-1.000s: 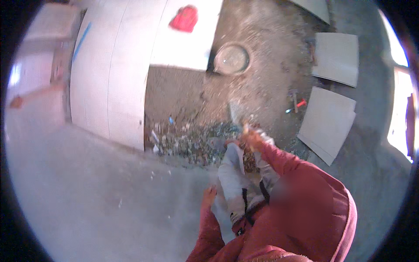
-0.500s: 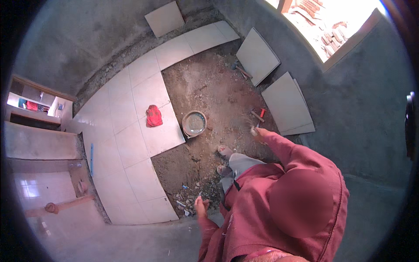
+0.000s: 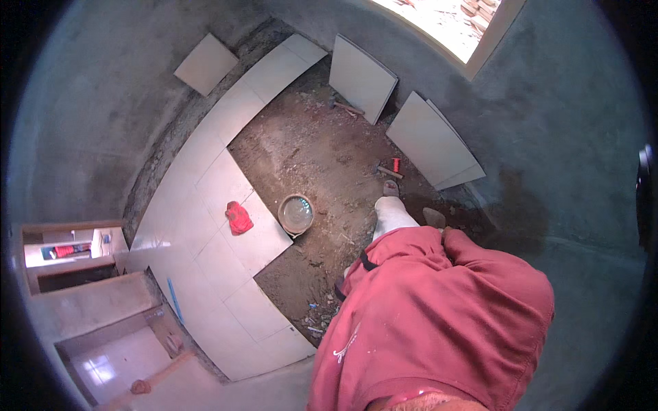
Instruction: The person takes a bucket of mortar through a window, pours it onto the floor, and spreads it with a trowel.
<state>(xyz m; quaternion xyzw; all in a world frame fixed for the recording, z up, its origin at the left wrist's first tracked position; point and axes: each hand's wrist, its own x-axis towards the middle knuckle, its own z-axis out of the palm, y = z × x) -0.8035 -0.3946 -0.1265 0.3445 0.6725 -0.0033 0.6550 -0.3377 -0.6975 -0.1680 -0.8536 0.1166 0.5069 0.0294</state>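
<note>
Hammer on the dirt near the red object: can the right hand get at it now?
Probably yes, by leaning forward: the hammer lies uncovered on the dirt, ahead of the right sleeve. The foot just short of it shouldn't block it. Whether the fingers are free is hidden.

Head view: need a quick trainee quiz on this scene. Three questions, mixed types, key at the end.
1. Multiple choice: what lies on the floor tiles?
A) a ladder
B) a blue bar
C) a broom

2. True or false: the red cloth lies inside the round bucket.

3. Short answer: what colour is the small thing right beside the hammer near the person's foot?

Key:
1. B
2. False; the red cloth lies on the floor tiles, outside the round bucket.
3. Red
</note>
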